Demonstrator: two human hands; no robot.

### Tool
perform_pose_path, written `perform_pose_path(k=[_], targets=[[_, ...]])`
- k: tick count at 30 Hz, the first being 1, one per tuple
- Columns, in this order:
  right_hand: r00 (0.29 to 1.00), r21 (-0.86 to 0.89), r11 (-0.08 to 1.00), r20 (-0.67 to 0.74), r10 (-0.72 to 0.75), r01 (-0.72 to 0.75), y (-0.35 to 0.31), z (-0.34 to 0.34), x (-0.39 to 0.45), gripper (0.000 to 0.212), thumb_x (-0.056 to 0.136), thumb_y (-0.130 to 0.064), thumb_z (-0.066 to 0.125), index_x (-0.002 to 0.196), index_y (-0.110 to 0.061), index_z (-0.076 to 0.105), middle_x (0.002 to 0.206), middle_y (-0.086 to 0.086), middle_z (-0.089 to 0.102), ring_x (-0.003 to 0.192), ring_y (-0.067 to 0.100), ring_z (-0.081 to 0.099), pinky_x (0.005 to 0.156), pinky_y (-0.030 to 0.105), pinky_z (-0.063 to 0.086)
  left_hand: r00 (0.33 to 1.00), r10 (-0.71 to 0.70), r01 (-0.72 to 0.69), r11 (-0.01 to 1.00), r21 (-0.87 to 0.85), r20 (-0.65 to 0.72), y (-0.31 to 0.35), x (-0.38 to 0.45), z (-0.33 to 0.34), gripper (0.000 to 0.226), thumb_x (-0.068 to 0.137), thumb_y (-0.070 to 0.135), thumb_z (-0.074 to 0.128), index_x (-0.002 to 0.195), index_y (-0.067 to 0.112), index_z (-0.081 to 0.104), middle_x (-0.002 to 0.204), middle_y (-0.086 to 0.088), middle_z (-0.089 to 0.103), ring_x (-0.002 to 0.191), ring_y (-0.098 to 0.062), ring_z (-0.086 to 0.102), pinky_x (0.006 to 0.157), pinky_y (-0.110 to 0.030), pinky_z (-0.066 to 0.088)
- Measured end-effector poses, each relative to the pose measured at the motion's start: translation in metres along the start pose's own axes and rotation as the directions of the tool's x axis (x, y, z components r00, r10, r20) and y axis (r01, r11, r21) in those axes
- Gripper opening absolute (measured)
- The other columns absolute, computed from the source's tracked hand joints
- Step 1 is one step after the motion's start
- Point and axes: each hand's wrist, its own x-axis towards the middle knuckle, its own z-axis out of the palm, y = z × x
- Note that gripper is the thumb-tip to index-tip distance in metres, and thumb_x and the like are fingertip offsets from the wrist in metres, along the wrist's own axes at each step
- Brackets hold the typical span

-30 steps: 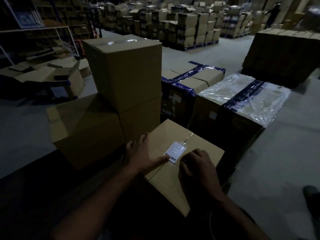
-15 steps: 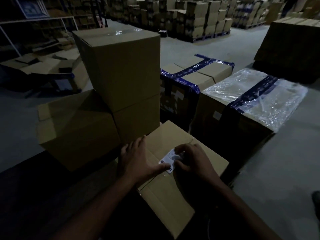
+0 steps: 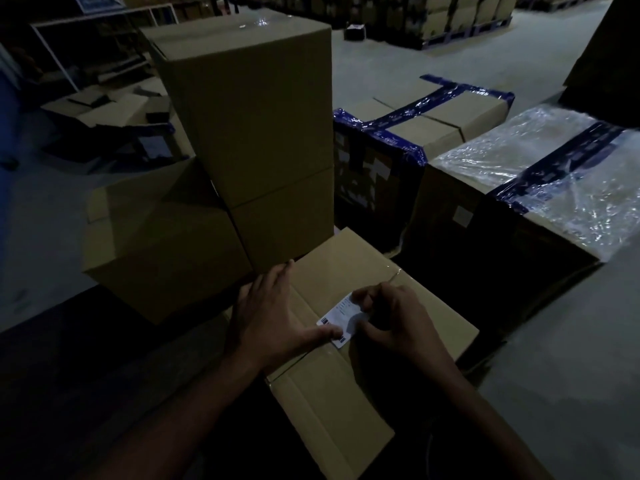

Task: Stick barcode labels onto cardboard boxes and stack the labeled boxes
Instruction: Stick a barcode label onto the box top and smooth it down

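Observation:
A brown cardboard box [image 3: 349, 271] lies in front of me with its taped top up. A white barcode label [image 3: 341, 315] lies flat on that top, near the middle seam. My left hand [image 3: 273, 317] rests spread on the box, its thumb pressing the label's near edge. My right hand [image 3: 398, 318] is curled over the label's right side, fingertips and thumb pressing on it and hiding part of it. Behind stands a stack of plain brown boxes [image 3: 256, 126], two high, with a lower box [image 3: 156, 244] to its left.
To the right are a box bound with blue tape [image 3: 426, 129] and a plastic-wrapped box [image 3: 540, 174]. Flattened cartons [image 3: 114, 112] and a white rack [image 3: 65, 50] are at the far left. Pallets of boxes [image 3: 460, 15] stand far back across grey floor.
My right hand slid forward from the label's near side onto the label, covering part of it. The left thumb stays on the label's edge. My head dipped closer to the box.

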Motion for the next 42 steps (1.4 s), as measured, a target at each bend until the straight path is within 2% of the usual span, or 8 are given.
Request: perform_pose_path(k=[9, 15, 21, 25, 29, 32, 36, 42], targets=[[0.995, -0.051, 0.997, -0.079, 0.053, -0.057, -0.012, 0.000, -0.009, 0.025, 0.078, -0.020, 0.074, 0.096, -0.030, 0.058, 0.099, -0.016, 0.047, 0.089, 0.005, 0.053, 0.075, 0.021, 0.050, 1.000, -0.011, 0.011, 1.000, -0.004, 0.007, 0.001, 0.002, -0.001, 0.140, 0.046, 0.103, 0.047, 0.158, 0.027, 0.011, 0.162, 0.006, 0.023, 0.145, -0.013, 0.025, 0.118, -0.040, 0.016], [0.994, -0.018, 0.996, -0.074, 0.086, -0.088, -0.006, -0.003, -0.002, 0.021, 0.074, -0.020, 0.074, 0.084, -0.030, 0.060, 0.092, -0.010, 0.063, 0.092, 0.011, 0.061, 0.076, 0.034, 0.056, 1.000, -0.004, 0.004, 1.000, -0.017, -0.009, 0.000, 0.002, 0.000, 0.141, 0.045, 0.103, 0.049, 0.158, 0.026, 0.014, 0.161, 0.006, 0.025, 0.145, -0.012, 0.026, 0.117, -0.038, 0.017], [0.990, -0.121, 0.986, -0.101, 0.102, -0.114, -0.009, -0.002, -0.006, 0.022, 0.075, -0.017, 0.077, 0.090, -0.027, 0.063, 0.094, -0.011, 0.062, 0.091, 0.003, 0.051, 0.070, 0.010, 0.043, 1.000, -0.010, 0.009, 1.000, -0.028, -0.024, 0.000, 0.001, 0.001, 0.142, 0.044, 0.104, 0.049, 0.158, 0.027, 0.015, 0.161, 0.006, 0.026, 0.145, -0.012, 0.027, 0.118, -0.039, 0.017], [0.981, -0.033, 0.993, -0.159, 0.111, -0.117, -0.008, 0.000, -0.009, 0.026, 0.074, -0.015, 0.077, 0.081, -0.029, 0.057, 0.092, -0.010, 0.062, 0.092, 0.009, 0.059, 0.072, 0.024, 0.053, 1.000, -0.009, 0.008, 0.999, -0.036, -0.021, 0.001, 0.001, 0.000, 0.140, 0.046, 0.100, 0.054, 0.159, 0.027, 0.016, 0.161, 0.006, 0.026, 0.145, -0.013, 0.027, 0.118, -0.039, 0.017], [0.978, -0.131, 0.981, -0.173, 0.116, -0.140, -0.010, 0.007, -0.014, 0.026, 0.077, -0.020, 0.074, 0.091, -0.031, 0.056, 0.096, -0.010, 0.056, 0.094, 0.007, 0.048, 0.070, 0.014, 0.038, 1.000, -0.006, 0.006, 0.999, -0.038, -0.011, 0.000, 0.003, -0.001, 0.143, 0.043, 0.103, 0.049, 0.159, 0.026, 0.016, 0.161, 0.006, 0.026, 0.145, -0.013, 0.027, 0.118, -0.039, 0.017], [0.978, -0.042, 0.992, -0.181, 0.107, -0.116, -0.005, 0.006, -0.015, 0.030, 0.074, -0.018, 0.076, 0.083, -0.033, 0.051, 0.090, -0.008, 0.059, 0.091, 0.013, 0.057, 0.071, 0.029, 0.052, 1.000, -0.009, 0.009, 1.000, -0.028, -0.023, 0.000, 0.002, 0.000, 0.143, 0.042, 0.103, 0.049, 0.158, 0.026, 0.017, 0.160, 0.007, 0.028, 0.144, -0.012, 0.028, 0.117, -0.038, 0.018], [0.973, -0.108, 0.986, -0.209, 0.100, -0.125, -0.013, 0.005, -0.021, 0.026, 0.075, -0.016, 0.075, 0.088, -0.028, 0.056, 0.089, -0.012, 0.051, 0.087, 0.005, 0.045, 0.065, 0.014, 0.037, 1.000, -0.006, 0.005, 0.999, -0.038, -0.018, -0.001, 0.002, -0.001, 0.141, 0.045, 0.102, 0.051, 0.159, 0.025, 0.016, 0.160, 0.006, 0.027, 0.144, -0.013, 0.027, 0.117, -0.039, 0.018], [0.970, -0.093, 0.988, -0.222, 0.102, -0.125, -0.015, 0.003, -0.023, 0.023, 0.075, -0.014, 0.075, 0.086, -0.024, 0.057, 0.085, -0.016, 0.046, 0.084, 0.004, 0.042, 0.065, 0.013, 0.035, 1.000, -0.013, 0.012, 0.999, -0.044, -0.023, 0.000, 0.001, -0.001, 0.142, 0.044, 0.101, 0.053, 0.159, 0.025, 0.017, 0.160, 0.005, 0.028, 0.145, -0.013, 0.026, 0.117, -0.038, 0.017]])
